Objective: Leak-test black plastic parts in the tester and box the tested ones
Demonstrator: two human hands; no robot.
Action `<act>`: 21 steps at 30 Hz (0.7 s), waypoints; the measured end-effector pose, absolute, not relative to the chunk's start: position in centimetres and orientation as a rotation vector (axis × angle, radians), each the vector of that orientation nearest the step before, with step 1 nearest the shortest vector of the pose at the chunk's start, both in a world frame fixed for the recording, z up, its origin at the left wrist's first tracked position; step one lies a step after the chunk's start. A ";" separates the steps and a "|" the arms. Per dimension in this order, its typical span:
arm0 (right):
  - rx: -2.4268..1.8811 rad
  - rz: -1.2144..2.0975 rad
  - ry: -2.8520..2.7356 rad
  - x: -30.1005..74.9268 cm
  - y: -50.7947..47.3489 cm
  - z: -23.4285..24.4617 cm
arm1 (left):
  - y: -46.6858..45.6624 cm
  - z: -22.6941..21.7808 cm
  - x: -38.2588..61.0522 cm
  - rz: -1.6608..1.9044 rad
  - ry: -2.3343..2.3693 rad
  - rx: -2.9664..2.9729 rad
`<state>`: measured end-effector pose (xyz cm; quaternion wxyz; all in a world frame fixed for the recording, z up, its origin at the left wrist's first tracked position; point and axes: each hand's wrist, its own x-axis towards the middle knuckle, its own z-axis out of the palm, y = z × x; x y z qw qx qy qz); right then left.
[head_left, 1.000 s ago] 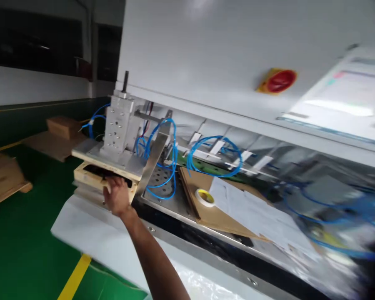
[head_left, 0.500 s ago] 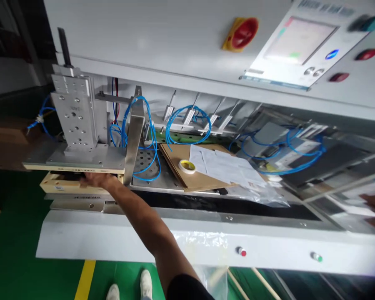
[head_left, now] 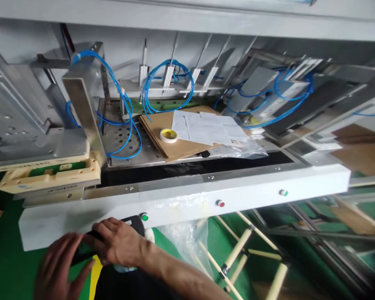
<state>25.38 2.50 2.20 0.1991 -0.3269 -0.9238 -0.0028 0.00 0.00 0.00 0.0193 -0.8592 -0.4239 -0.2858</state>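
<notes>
My right hand (head_left: 120,243) is closed around a dark, black object (head_left: 83,250), low in front of the machine; its kind is hard to make out. Beside it at the lower left, my left hand (head_left: 61,266) is blurred, with thumb and fingers apart near the object's left end. Whether it touches the object is unclear. Above both hands, a cream-coloured block with a hollow (head_left: 90,168) sits under the metal press plate (head_left: 62,143). A small pale piece with an oval opening (head_left: 67,166) shows inside the hollow.
A tape roll (head_left: 168,136) and white papers (head_left: 206,127) lie on cardboard sheets (head_left: 150,133). Blue air hoses (head_left: 145,87) loop in front of small cylinders. Push buttons (head_left: 220,203) dot the machine's white front edge. Beneath stands a rack of cream tubes (head_left: 237,250).
The arm that reached into the cream block has pulled back. Both hands are now low before the machine, with the black object in the right one. The view has shifted down and closer.
</notes>
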 end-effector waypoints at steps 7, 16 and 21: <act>-1.275 -0.164 -2.047 35.3 -4.9 2.6 | 3.9 0.2 12.4 -0.755 -0.861 -2.853; -1.831 -0.333 -1.623 46.1 -8.4 -4.8 | 8.6 1.1 24.2 -0.754 -0.969 -2.900; -1.767 -0.300 -1.663 47.8 -8.6 -7.4 | 9.0 0.4 27.9 -0.689 -0.857 -3.026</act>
